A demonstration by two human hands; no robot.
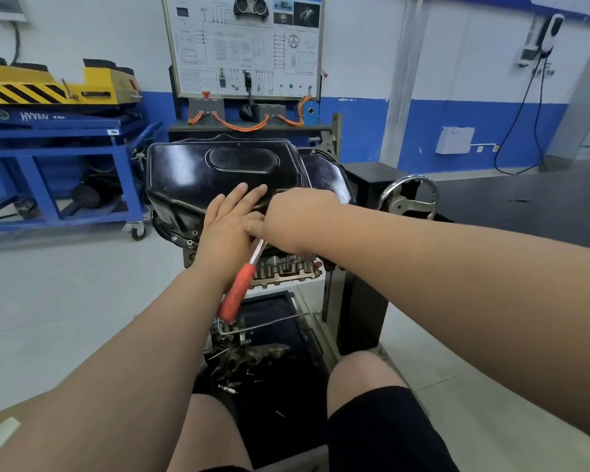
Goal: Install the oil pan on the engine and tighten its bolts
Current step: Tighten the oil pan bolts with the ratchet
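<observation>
The black oil pan [198,172] sits on top of the upturned engine [286,269] on its stand. My left hand [229,219] lies flat on the pan's near side, fingers straight. My right hand [297,219] crosses in from the right and grips the head end of a ratchet wrench [239,287] with an orange-red handle that slants down toward me. The wrench head and the bolt under it are hidden by my hands. A few bolt holes show on the pan flange at the lower left.
A chrome handwheel [409,197] of the stand sits to the right. Below the engine a tray [273,338] holds metal parts and loose bolts. A blue cart [62,172] with a yellow lift stands left, a wiring training board [246,46] behind. My knees are at the bottom.
</observation>
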